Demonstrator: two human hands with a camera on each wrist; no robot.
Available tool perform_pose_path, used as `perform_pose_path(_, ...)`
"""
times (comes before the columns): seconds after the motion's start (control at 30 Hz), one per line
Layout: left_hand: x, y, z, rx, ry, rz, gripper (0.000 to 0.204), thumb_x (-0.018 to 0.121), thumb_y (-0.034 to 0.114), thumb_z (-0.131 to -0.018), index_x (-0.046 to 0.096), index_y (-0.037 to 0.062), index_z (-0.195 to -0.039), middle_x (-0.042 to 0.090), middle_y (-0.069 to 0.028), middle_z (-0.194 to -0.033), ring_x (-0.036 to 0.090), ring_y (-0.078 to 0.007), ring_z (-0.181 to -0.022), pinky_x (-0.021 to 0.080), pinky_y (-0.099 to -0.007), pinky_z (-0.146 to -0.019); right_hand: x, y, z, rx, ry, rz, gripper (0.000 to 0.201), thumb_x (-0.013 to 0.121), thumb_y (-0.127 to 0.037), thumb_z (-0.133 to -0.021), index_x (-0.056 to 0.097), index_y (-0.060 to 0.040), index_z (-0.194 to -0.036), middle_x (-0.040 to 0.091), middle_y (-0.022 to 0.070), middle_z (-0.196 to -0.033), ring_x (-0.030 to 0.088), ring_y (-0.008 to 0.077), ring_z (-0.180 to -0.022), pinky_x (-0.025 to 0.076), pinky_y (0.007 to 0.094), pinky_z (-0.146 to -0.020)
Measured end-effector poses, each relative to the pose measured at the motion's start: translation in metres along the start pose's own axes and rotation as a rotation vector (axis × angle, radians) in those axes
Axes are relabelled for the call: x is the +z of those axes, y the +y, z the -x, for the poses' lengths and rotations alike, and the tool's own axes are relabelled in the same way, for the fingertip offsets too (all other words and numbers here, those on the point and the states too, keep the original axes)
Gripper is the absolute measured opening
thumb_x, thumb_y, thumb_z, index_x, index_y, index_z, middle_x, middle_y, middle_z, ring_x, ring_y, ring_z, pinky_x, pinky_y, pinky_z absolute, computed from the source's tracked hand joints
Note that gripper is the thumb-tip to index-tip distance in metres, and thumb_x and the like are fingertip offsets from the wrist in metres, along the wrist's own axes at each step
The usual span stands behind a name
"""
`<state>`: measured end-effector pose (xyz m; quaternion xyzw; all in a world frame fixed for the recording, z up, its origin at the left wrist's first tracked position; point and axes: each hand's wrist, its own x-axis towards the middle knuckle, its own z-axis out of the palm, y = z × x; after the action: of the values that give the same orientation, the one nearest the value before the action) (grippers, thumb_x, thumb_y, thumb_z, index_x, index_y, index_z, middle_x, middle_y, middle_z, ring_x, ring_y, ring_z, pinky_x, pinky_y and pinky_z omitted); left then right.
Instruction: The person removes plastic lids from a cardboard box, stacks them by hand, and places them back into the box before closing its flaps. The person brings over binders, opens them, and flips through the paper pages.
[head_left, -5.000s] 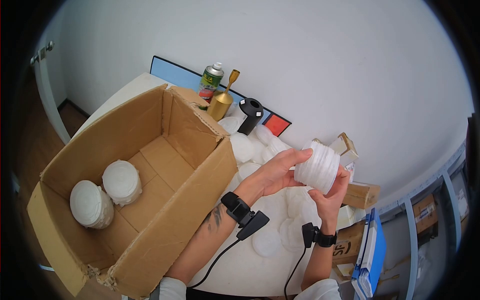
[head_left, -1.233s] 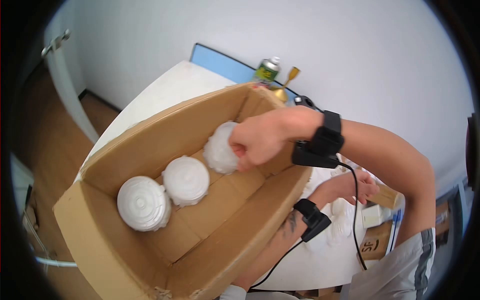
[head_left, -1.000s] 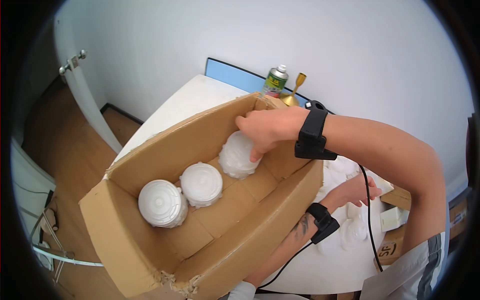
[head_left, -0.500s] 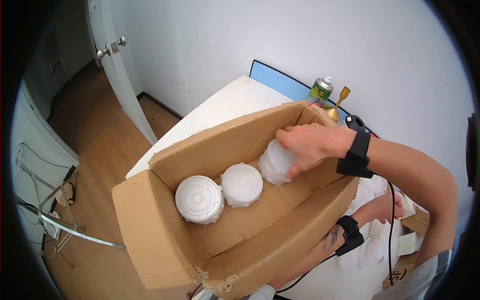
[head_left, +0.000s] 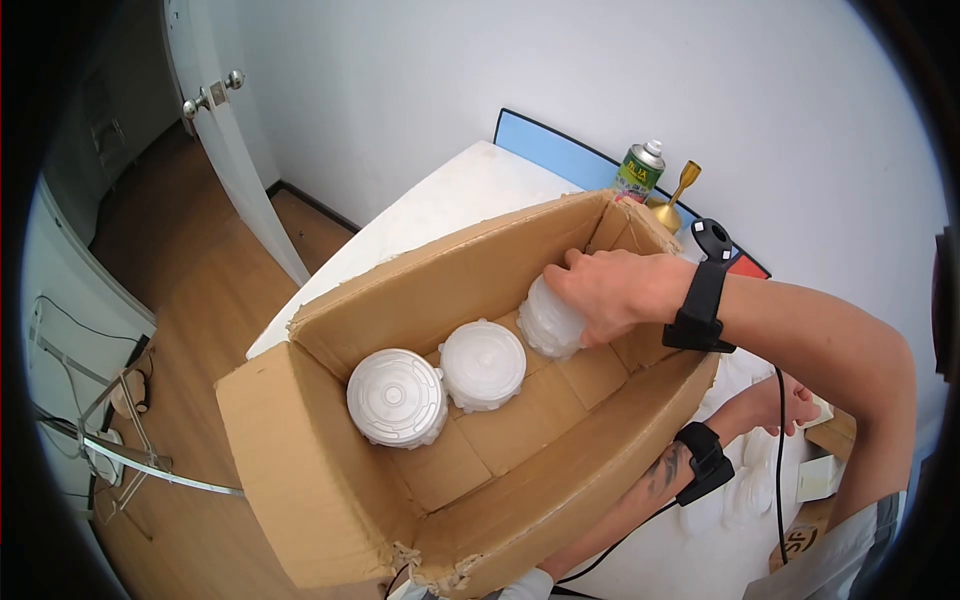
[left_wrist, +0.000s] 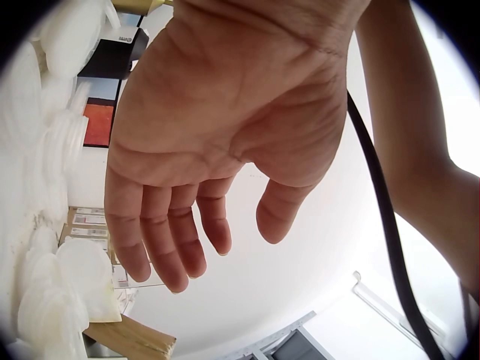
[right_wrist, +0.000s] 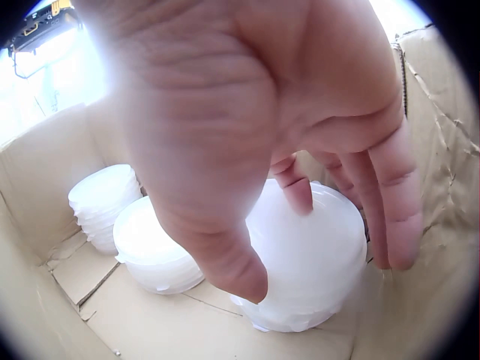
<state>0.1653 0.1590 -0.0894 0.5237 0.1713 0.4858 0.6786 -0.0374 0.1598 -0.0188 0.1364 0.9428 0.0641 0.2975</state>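
In the head view, my right hand [head_left: 625, 290] reaches into the cardboard box [head_left: 300, 470] and grips a stack of white round lids [head_left: 550, 325]. The right wrist view shows my thumb at one side of this stack [right_wrist: 307, 262] and fingers round the far side; it stands near one end of the box. Two more white stacks [head_left: 397, 397] [head_left: 483, 364] stand in a row beside it. Outside the box, my left hand [head_left: 795, 403] is held over the table's right part. The left wrist view shows that hand [left_wrist: 217, 142] with fingers loosely bent, holding nothing.
Loose white lids [head_left: 745, 490] lie on the table [head_left: 420, 215] right of the box. Behind it stand a spray can [head_left: 638, 170], a gold holder [head_left: 680, 195] and a black object [head_left: 712, 240]. Small cartons [head_left: 832, 435] are at the right, a door [head_left: 245, 170] at the left.
Five seconds ago both hands held a lid stack over the table, with two stacks in the box. Now three stand inside, my right hand at the third; the left hand has let go.
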Motion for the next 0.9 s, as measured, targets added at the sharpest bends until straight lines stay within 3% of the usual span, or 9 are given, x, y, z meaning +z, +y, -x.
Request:
perform_pose_path(0.2, -0.005, 0.007, 0.009, -0.017, -0.067, 0.068, 0.020, 0.071, 0.020, -0.084, 0.055, 0.0127, -0.073, 0.052, 0.0059, -0.066, 0.050, -0.0059, -0.057, 0.039, -0.0242, -0.047, 0.028, 0.001, -0.011, -0.008, 0.201, 0.218, 0.048, 0.088, -0.018, -0.059, 0.077, -0.0053, -0.104, 0.077, 0.0147, -0.100, 0.075, 0.0292, -0.098, 0.061, 0.0415, -0.073)
perform_pose_path(0.23, -0.017, -0.008, 0.007, -0.019, -0.120, 0.120, 0.027, 0.075, 0.027, -0.090, 0.071, 0.0100, -0.111, 0.072, -0.0043, -0.096, 0.069, -0.0148, -0.078, 0.052, -0.0270, -0.063, 0.033, 0.004, -0.016, -0.020, 0.188, 0.242, 0.047, 0.088, -0.018, -0.059, 0.078, -0.0050, -0.103, 0.077, 0.0158, -0.106, 0.075, 0.0289, -0.100, 0.060, 0.0410, -0.072)
perform_pose_path(0.3, -0.014, 0.016, 0.015, -0.078, -0.066, -0.085, 0.032, 0.069, 0.029, -0.097, 0.068, 0.0062, -0.119, 0.072, -0.0075, -0.106, 0.071, -0.0159, -0.082, 0.056, -0.0303, -0.067, 0.021, 0.007, -0.008, -0.042, 0.101, 0.226, 0.048, 0.090, -0.022, -0.060, 0.079, -0.0033, -0.102, 0.077, 0.0168, -0.108, 0.075, 0.0296, -0.097, 0.059, 0.0413, -0.072)
perform_pose_path(0.37, -0.011, 0.033, 0.017, -0.119, 0.029, -0.296, 0.030, 0.066, 0.027, -0.098, 0.068, 0.0013, -0.113, 0.072, -0.0088, -0.099, 0.070, -0.0160, -0.079, 0.056, -0.0299, -0.067, -0.029, 0.008, 0.034, -0.017, -0.013, -0.051, 0.066, 0.086, -0.029, -0.076, 0.059, -0.0018, -0.130, 0.068, 0.0200, -0.120, 0.068, 0.0308, -0.112, 0.058, 0.0434, -0.084)
perform_pose_path(0.43, -0.032, -0.021, -0.001, 0.137, 0.322, -0.730, 0.026, 0.070, 0.025, -0.090, 0.068, -0.0007, -0.091, 0.067, -0.0150, -0.074, 0.070, -0.0250, -0.073, 0.056, -0.0384, -0.069, -0.060, 0.024, 0.073, 0.146, 0.162, -0.294, 0.056, 0.080, -0.034, -0.084, 0.061, -0.0008, -0.124, 0.070, 0.0189, -0.111, 0.071, 0.0274, -0.098, 0.058, 0.0418, -0.078)
perform_pose_path(0.47, -0.026, 0.007, 0.014, -0.120, 0.403, -0.852, 0.016, 0.066, 0.021, -0.090, 0.069, 0.0056, -0.094, 0.074, -0.0204, -0.095, 0.070, -0.0431, -0.095, 0.055, -0.0533, -0.080, -0.067, 0.038, 0.093, 0.186, 0.286, -0.423, 0.049, 0.077, -0.035, -0.087, 0.062, -0.0001, -0.118, 0.070, 0.0174, -0.102, 0.071, 0.0259, -0.089, 0.057, 0.0408, -0.075)
perform_pose_path(0.6, -0.041, 0.007, 0.016, -0.111, 0.507, -1.014, 0.019, 0.064, 0.018, -0.091, 0.067, 0.0021, -0.100, 0.073, -0.0238, -0.099, 0.069, -0.0464, -0.097, 0.055, -0.0563, -0.082, -0.025, 0.127, 0.151, 0.434, 0.614, -0.485, 0.030, 0.068, -0.029, -0.092, 0.064, 0.0003, -0.098, 0.068, 0.0137, -0.076, 0.069, 0.0239, -0.073, 0.056, 0.0382, -0.069)
perform_pose_path(0.77, -0.050, -0.005, 0.014, -0.211, 0.577, -1.195, 0.016, 0.068, 0.020, -0.090, 0.069, 0.0060, -0.099, 0.074, -0.0208, -0.097, 0.071, -0.0436, -0.096, 0.055, -0.0528, -0.084, 0.154, 0.229, 0.181, 0.761, 0.083, -0.299, 0.084, 0.077, -0.061, -0.080, 0.056, -0.0005, -0.134, 0.063, 0.0262, -0.131, 0.062, 0.0372, -0.122, 0.052, 0.0485, -0.098)
perform_pose_path(0.9, -0.047, -0.004, 0.017, -0.246, 0.519, -1.230, 0.019, 0.068, 0.022, -0.091, 0.069, 0.0058, -0.100, 0.075, -0.0205, -0.098, 0.071, -0.0424, -0.097, 0.056, -0.0517, -0.085, 0.218, 0.222, 0.179, 0.709, 0.203, -0.601, 0.115, 0.074, -0.071, -0.077, 0.031, -0.0002, -0.157, 0.046, 0.0311, -0.150, 0.046, 0.0421, -0.141, 0.043, 0.0481, -0.113)
